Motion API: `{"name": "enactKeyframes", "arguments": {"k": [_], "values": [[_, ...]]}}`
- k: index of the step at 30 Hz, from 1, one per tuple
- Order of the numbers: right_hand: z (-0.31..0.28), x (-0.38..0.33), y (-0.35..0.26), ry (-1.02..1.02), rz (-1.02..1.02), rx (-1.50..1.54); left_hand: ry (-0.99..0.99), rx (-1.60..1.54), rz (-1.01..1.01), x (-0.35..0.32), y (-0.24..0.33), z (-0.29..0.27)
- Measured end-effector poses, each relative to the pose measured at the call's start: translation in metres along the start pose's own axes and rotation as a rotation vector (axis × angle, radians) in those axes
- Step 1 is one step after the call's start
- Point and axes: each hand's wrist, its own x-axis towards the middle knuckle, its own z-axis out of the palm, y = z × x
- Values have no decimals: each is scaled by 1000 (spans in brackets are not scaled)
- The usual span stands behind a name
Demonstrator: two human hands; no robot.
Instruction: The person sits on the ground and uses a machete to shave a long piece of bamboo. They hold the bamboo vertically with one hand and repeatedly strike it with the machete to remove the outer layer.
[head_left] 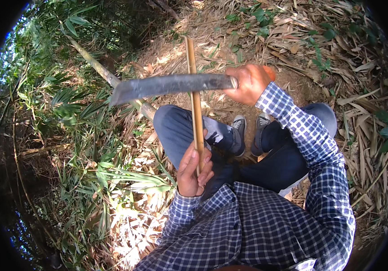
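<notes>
Head view, going left to right. Green leaves (67, 106) fill the left side. Bamboo pole (95, 64) runs on a diagonal, from upper left down toward the knee near frame center.

Machete (167, 86) sits above center, long axis close to horizontal. Blunt, squared tip points left and sits a bit lower than the handle end. Blade overlaps the pole in the frame and crosses in front of the split bamboo strip (197, 115). Can't tell if blade and strip touch.

Strip is upper center to center, long axis near vertical, top end leaning slightly left. Upper end points to the top edge of the frame, lower end toward the person's torso.

Left hand (195, 169), just below center, is closed on the strip's lower part: thumb on the left side, fingers on the right.

Shoes (238, 131) are right of the strip, between dark blue trouser legs (270, 169).

Right hand (247, 84), upper right of center, is wrapped tight around the machete's orange handle (270, 72), butt pointing right. Dry leaves (365, 135) cover the ground along the right side.
</notes>
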Motion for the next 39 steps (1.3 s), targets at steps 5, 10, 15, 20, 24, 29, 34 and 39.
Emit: {"name": "enactKeyframes", "arguments": {"k": [5, 10, 15, 20, 24, 29, 34, 39], "values": [[16, 2, 21, 95, -143, 41, -11, -11, -38, -7, -1, -3], [3, 4, 25, -11, 6, 20, -29, -12, -37, -14, -11, -9], [4, 14, 41, -56, 84, -24, -21, -35, -75, -18, -10, -12], [-8, 14, 36, -122, 246, 27, -36, -10, 18, -5, -7, -27], [8, -10, -7, -140, -66, 51, -48, 39, 97, 29, 3, -22], [20, -11, -7, -172, -134, -26, 38, 61, 47, 32, 9, -6], [26, 1, 8, -6, -88, 62, 96, 57, 22, 23, 3, -7], [20, -7, 7, -99, -229, 42, 89, 74, 28, 16, 4, -3]]}}
